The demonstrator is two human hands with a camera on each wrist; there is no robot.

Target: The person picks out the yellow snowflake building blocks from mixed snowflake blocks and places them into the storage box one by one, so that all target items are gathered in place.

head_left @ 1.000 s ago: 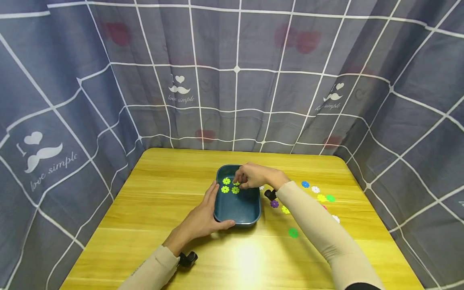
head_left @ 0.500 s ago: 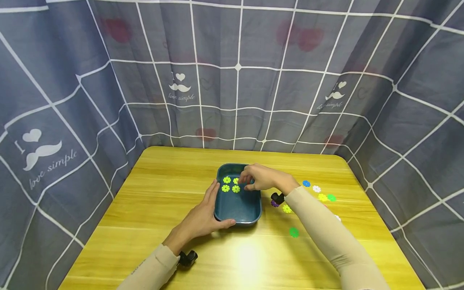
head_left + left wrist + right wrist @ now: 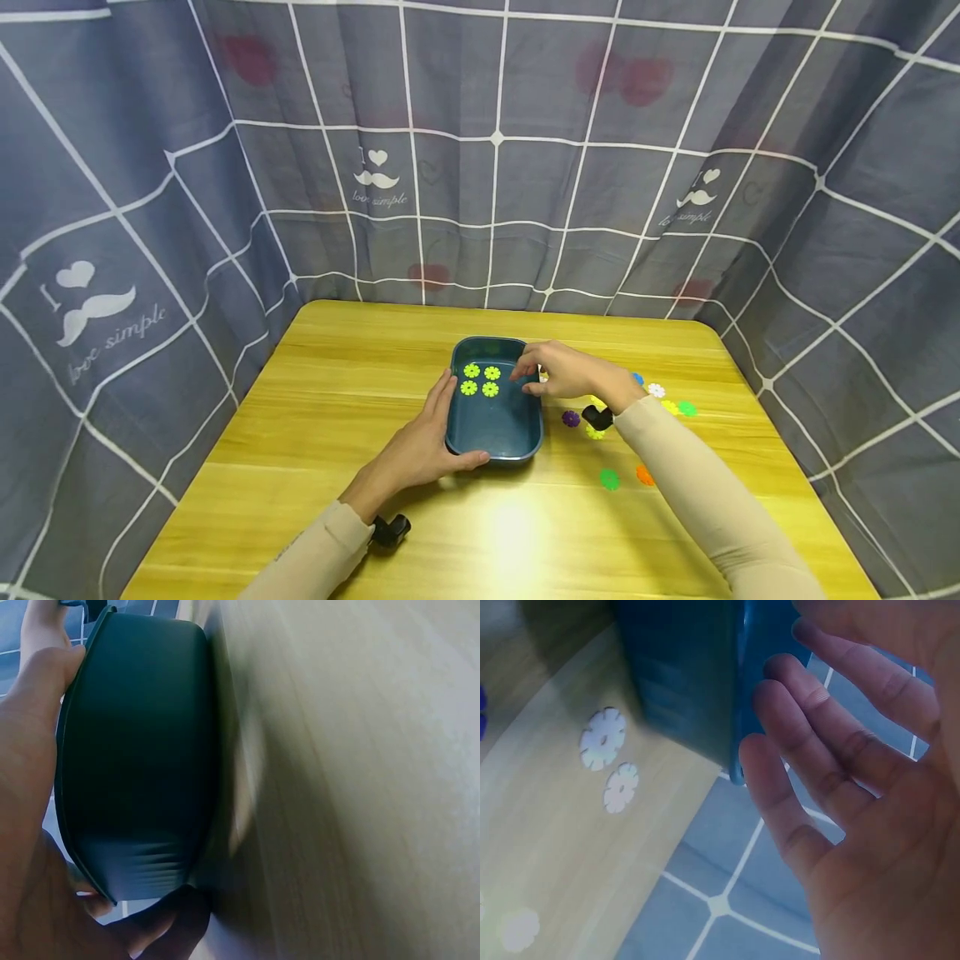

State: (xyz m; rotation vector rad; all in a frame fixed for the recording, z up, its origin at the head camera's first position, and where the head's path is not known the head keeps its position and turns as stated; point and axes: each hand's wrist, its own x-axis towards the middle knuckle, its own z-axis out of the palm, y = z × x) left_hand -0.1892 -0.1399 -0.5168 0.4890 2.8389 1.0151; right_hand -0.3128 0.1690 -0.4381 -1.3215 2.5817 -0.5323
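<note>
Gridded curtain (image 3: 450, 183) behind table (image 3: 337, 367) and tray (image 3: 495, 433)

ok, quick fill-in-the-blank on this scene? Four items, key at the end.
1. The tray holds ____ yellow-green discs.
2. The hand gripping the tray is the person's ____ one.
3. Between its fingers, the right hand is holding ____.
4. Just right of the green disc nearest the person lies an ____ disc.

Missing words: four; left; nothing; orange.
</note>
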